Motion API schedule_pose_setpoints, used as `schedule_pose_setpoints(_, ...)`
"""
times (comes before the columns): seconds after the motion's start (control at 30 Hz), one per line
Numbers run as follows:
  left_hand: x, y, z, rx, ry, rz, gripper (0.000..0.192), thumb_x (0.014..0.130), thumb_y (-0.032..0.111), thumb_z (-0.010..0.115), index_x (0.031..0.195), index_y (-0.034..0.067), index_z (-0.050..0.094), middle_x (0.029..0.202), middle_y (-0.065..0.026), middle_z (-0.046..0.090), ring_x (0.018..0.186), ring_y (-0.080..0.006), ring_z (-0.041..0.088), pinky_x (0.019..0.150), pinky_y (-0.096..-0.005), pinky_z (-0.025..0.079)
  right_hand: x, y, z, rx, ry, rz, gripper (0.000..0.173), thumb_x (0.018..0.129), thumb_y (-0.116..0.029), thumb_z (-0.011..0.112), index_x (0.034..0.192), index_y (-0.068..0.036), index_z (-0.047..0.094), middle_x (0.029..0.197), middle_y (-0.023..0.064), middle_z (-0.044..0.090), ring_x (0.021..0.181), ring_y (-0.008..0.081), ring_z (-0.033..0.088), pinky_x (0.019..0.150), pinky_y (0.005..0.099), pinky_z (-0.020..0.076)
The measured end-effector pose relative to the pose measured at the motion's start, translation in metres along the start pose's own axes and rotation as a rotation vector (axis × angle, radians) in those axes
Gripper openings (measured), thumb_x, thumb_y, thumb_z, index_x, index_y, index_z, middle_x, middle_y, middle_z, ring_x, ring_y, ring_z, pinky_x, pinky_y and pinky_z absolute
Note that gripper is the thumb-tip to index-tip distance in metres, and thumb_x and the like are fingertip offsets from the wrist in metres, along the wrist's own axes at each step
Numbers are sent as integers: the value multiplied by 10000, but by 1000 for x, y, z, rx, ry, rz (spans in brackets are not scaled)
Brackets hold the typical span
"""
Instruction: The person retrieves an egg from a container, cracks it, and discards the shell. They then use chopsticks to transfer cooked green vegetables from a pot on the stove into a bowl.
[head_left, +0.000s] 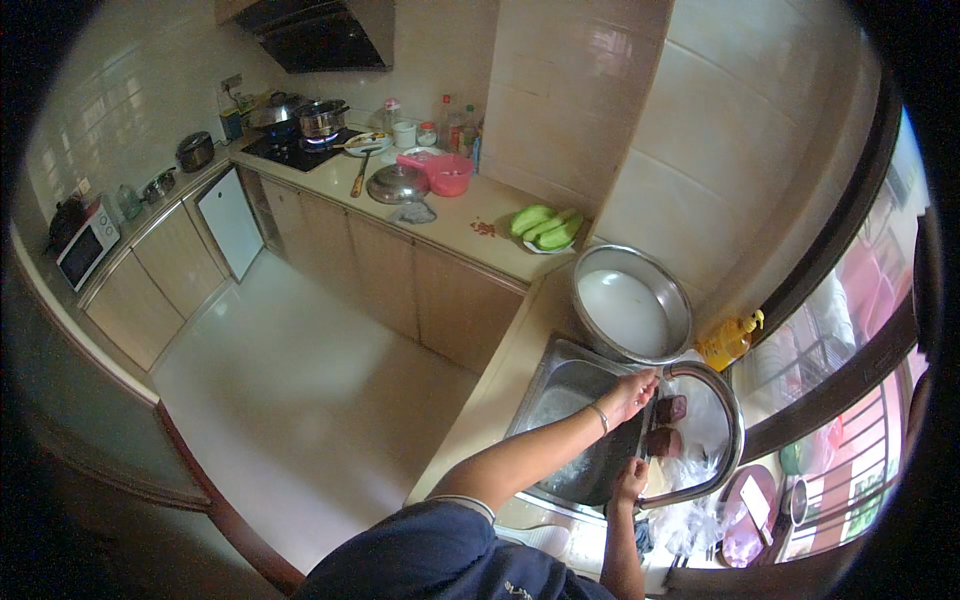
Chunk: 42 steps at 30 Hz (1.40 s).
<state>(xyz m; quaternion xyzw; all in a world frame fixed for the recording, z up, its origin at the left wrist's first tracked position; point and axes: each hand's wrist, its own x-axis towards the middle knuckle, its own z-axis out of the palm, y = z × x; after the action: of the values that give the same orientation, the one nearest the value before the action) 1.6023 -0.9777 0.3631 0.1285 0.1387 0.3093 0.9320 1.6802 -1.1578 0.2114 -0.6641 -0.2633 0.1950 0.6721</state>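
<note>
My left hand (636, 394) reaches over the far part of a stainless steel sink (559, 356), its fingers pinched together near one end of a curved metal faucet (739, 427). My right hand (631, 480) is curled above the sink's near right corner, close to the faucet's other end. A thin pale strip runs between the two hands; I cannot tell whether they hold it. Two dark reddish blocks (671, 409) sit on the ledge just right of my hands. Inside the sink, the water looks stirred and bubbly.
A large metal basin (679, 300) of whitish liquid stands beyond the sink, near a yellow pump bottle (727, 341). Clear plastic bags (686, 525) crowd the window side. Peeled green gourd pieces (551, 225) lie on a plate. Across the room, a pot (322, 118) stands over a lit burner.
</note>
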Motion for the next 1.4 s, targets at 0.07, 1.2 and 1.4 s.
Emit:
schedule_pose_setpoints(0.07,-18,3,-2,143,53,-58,154,800,191,664,895,114,570,756,11,548,596,-53,481,428,-132,349,0,1,1,28,2,20,115,900,-143,506,839,-46,509,654,-4,455,482,76,401,421,221,340)
schedule_pose_setpoints(1.2,-162,-39,-95,588,351,106,221,842,143,603,1048,66,586,733,-12,576,586,-82,500,456,-173,358,-243,-101,-355,412,555,652,213,846,-257,585,913,-65,523,632,-4,479,529,108,470,481,248,387)
schedule_pose_setpoints(1.4,-191,-56,-97,255,532,259,87,793,1,588,868,1,544,748,-73,558,658,-141,538,515,-209,438,-194,-96,-494,571,541,491,285,790,-28,519,1072,-16,478,777,52,522,686,176,546,642,306,454)
